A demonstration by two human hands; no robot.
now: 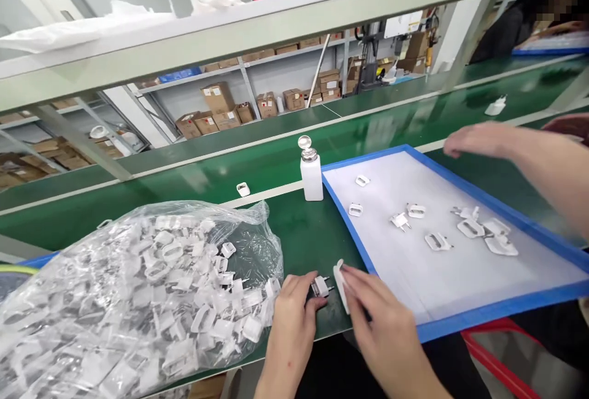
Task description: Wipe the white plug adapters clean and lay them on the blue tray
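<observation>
Between the thumb and fingers of my left hand [294, 310] is a small white plug adapter [321, 286], its two metal pins facing right. My right hand [380, 310] pinches a flat white plastic piece [341, 285] tilted on edge, a short gap away from the pins. Both hands are just above the green bench, at its near edge. To their left lies a clear plastic bag [248, 221] full of white plug parts [172, 276]. On the right a blue-rimmed white tray [391, 288] carries several loose white plug pieces [437, 241].
A white pump bottle [312, 175] stands behind the hands. One white part [243, 189] and a plug [496, 105] lie on the green conveyor belt [193, 178]. A co-worker's arm [519, 144] reaches over the tray's far right side. Shelves with cardboard boxes [225, 107] stand beyond.
</observation>
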